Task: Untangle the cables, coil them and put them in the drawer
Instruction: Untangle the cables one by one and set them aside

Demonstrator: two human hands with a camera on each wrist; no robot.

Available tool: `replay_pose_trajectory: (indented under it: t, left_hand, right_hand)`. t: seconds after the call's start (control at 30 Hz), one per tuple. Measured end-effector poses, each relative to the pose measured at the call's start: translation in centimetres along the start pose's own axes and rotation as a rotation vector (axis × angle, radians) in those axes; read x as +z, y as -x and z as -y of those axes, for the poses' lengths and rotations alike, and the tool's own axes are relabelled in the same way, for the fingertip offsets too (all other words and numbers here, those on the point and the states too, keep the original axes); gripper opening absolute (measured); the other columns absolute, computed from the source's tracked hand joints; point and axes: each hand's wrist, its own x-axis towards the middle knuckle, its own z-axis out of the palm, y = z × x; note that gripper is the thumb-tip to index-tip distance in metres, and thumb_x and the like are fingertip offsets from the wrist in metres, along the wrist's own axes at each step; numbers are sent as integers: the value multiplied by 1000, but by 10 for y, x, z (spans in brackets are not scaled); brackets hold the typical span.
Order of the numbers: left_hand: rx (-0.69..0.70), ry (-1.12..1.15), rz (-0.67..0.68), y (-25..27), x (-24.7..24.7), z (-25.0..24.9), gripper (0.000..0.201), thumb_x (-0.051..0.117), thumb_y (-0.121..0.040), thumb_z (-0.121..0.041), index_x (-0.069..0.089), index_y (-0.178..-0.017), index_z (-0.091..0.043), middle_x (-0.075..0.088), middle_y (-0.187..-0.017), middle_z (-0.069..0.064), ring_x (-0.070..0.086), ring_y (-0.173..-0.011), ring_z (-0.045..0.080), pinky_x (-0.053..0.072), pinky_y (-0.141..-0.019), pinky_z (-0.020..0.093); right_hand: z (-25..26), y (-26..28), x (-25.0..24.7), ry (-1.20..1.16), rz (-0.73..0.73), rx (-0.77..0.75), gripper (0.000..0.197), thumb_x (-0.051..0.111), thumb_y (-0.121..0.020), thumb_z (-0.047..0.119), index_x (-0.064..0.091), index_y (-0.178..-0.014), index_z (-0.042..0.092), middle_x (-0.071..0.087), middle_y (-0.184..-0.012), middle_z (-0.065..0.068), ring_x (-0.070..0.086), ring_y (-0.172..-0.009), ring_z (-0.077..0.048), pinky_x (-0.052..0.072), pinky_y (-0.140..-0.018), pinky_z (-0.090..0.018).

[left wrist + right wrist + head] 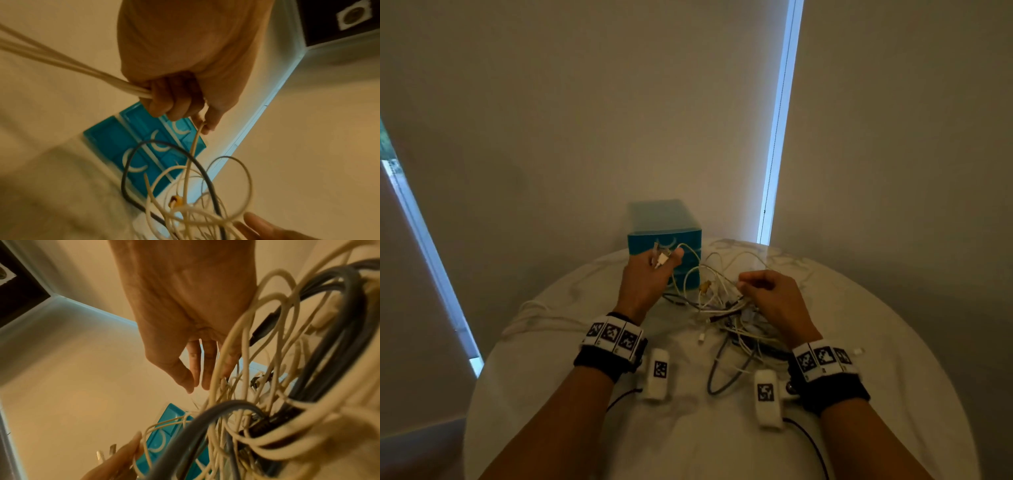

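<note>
**Teasing one white lead out of a soft, snaggy heap**

Working from the head view, I see my left hand (645, 274) raised in front of the teal drawer unit (664, 240), fingers curled round a white cable (192, 155) with its plug ends (661, 257) poking up past the thumb. The left wrist view confirms it: several cream strands run taut into the fist and one trails from the fingertips down to the heap. My right hand (770, 294) rests over the cable tangle (729, 315) on the marble counter (571, 404). Its fingers look fairly straight in the wrist view, reaching among the loops, but whether they pinch a strand I cannot tell.

I judge these cables light and limp. They bend wherever I pull and carry no shape of their own. The thicker grey cable (717, 377) looks stiffer and should coil in wider loops. The jackets seem smooth, so a strand will slide through a loose grip, while the plugs catch in every loop. I would hold near a plug and feed it back through the knot, not haul mid-length. Hard tugs only tighten things and strain the connector necks. The drawers look closed.
</note>
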Motion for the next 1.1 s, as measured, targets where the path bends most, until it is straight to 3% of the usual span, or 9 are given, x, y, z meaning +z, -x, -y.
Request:
replay_pose_trajectory:
  t: [0.1, 0.2, 0.37, 0.43, 0.53, 0.7, 0.83, 1.0, 1.1]
  left_hand:
    - [23, 141, 39, 4, -1, -16, 41, 75, -93, -57, 81, -93, -16, 80, -92, 0, 73, -89, 15, 53, -78, 33]
    - [4, 162, 212, -1, -2, -47, 34, 73, -96, -52, 81, -100, -19, 76, -75, -19, 69, -68, -5, 48, -63, 17]
    - [5, 128, 374, 3, -3, -84, 33, 80, -86, -60, 84, -83, -28, 77, -78, -16, 70, -79, 11, 52, -78, 34]
    - [20, 199, 288, 6, -2, -82, 32, 81, -86, -56, 85, -88, -25, 82, -92, -8, 76, -88, 12, 56, -83, 34]
    - [6, 311, 154, 9, 2, -70, 37, 72, -93, -58, 85, -101, -25, 81, -95, -13, 68, -72, -3, 48, -67, 21]
    - [58, 194, 295, 28, 22, -51, 26, 73, -96, -47, 84, -107, -26, 81, -99, -19, 71, -86, -10, 49, -67, 8]
    - [125, 126, 421, 39, 31, -38, 20, 82, -92, -34, 83, -111, -27, 80, -110, -18, 73, -105, -3, 54, -85, 10]
    - [149, 157, 304, 39, 24, -35, 19, 86, -88, -38, 84, -103, -27, 81, -109, -9, 74, -107, 8, 59, -101, 39]
    - [177, 119, 253, 40, 21, -35, 23, 89, -83, -45, 83, -96, -26, 81, -103, -8, 75, -102, 9, 60, -97, 40]
  right_hand:
    - [14, 10, 9, 18, -52, -130, 13, 85, -90, 31, 81, -102, 30, 80, -103, 14, 72, -105, -4, 62, -96, -35]
    - [33, 23, 23, 11, 81, -243, 26, 85, -89, 43, 77, -113, 35, 76, -112, 18, 70, -104, -3, 61, -86, -24]
    - [29, 34, 51, 89, 306, -226, 15, 83, -86, 53, 79, -96, 43, 75, -110, 11, 72, -89, -9, 62, -79, -30]
    - [26, 34, 49, 88, 242, -214, 17, 82, -87, 54, 81, -93, 39, 73, -103, 10, 70, -89, -8, 61, -82, -34]
    - [30, 31, 35, -63, 27, -192, 18, 83, -89, 50, 82, -91, 32, 69, -95, 9, 68, -90, -8, 59, -82, -29]
    - [42, 23, 10, -291, -210, -87, 19, 78, -95, 40, 85, -104, 25, 81, -92, 8, 73, -85, -3, 59, -77, -21]
    - [49, 26, -1, -466, -195, 47, 20, 80, -93, 41, 86, -106, 26, 82, -93, -1, 72, -84, -11, 58, -71, -29]
    - [55, 32, -2, -379, -138, 44, 23, 82, -91, 38, 85, -102, 18, 83, -90, -2, 79, -86, -14, 57, -63, -24]
    - [55, 36, 5, -386, -102, 48, 22, 82, -92, 34, 85, -101, 14, 83, -90, -5, 81, -90, -20, 58, -65, -29]
